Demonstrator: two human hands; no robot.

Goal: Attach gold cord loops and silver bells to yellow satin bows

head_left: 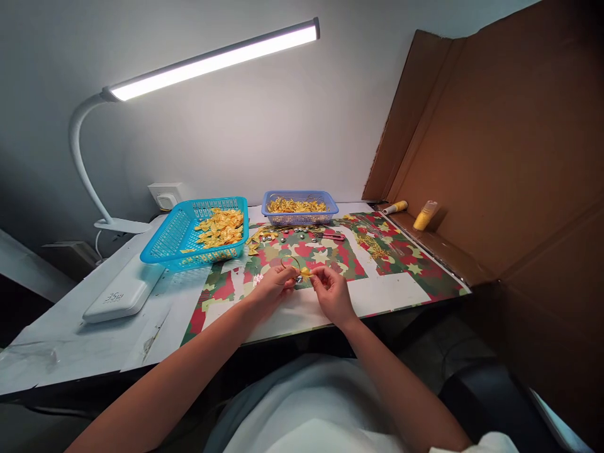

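My left hand (275, 282) and my right hand (333, 290) meet over the near middle of the table, both pinching a small yellow ribbon bow (306, 272) held between them. A thin gold cord loop (290, 260) rises from the bow beside my left fingers, and a small silver bell (299, 279) hangs under it. Both hands hover just above a red, green and cream patterned paper mat (396, 277).
A blue basket (182, 242) of yellow bows stands at the left rear, a smaller blue basket (300, 217) of gold cords behind the mat. Loose silver bells (287, 238), red scissors (333, 236), two yellow tubes (425, 215), a white power bank (123, 296), a desk lamp (212, 60) and a cardboard wall (509, 163) surround the work.
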